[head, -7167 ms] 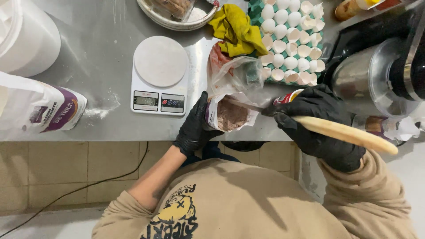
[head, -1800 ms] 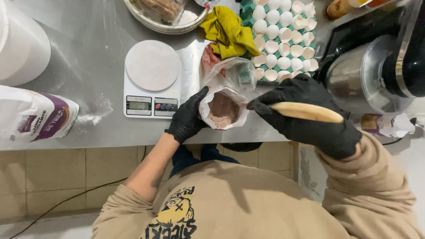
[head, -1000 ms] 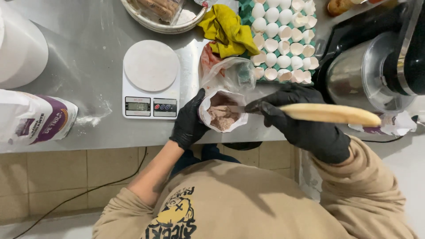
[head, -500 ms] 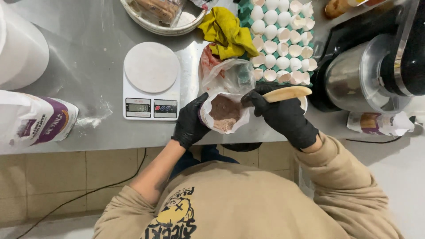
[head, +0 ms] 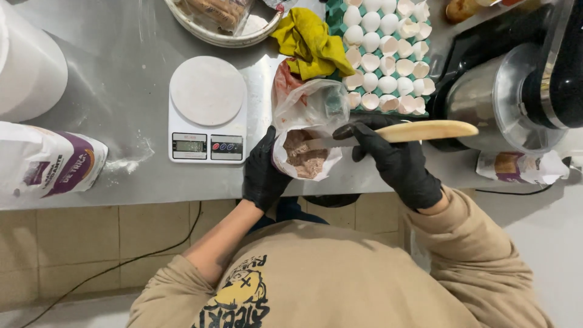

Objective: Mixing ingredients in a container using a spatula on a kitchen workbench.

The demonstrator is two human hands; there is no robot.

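The bag (head: 306, 130) of brown powder stands open at the desk's (head: 121, 103) near edge, just right of the scale (head: 206, 109). The left hand (head: 264, 170), in a black glove, has its grip closed on the bag's left side and holds the mouth open. The right hand (head: 395, 161), also gloved, has its grip closed around a wooden-handled tool (head: 401, 132); half a second ago the tool was lifted above the bag's mouth, and now its tip is down inside the bag, in the powder, with the handle lying level and pointing right, away from the bag. The bag itself has hardly moved, so the work looks to be a fresh dip into the powder.

The desk is bare steel, dusted with white left of the scale. Beyond the bag lie a yellow cloth (head: 310, 42) and an egg tray (head: 382, 54) with many broken shells. Right of the bag stands a steel mixer bowl (head: 504, 100); far left of the scale lies a flour sack (head: 48, 164). Below the desk's edge are tan wall tiles (head: 91, 243) and a dark cable (head: 121, 267).
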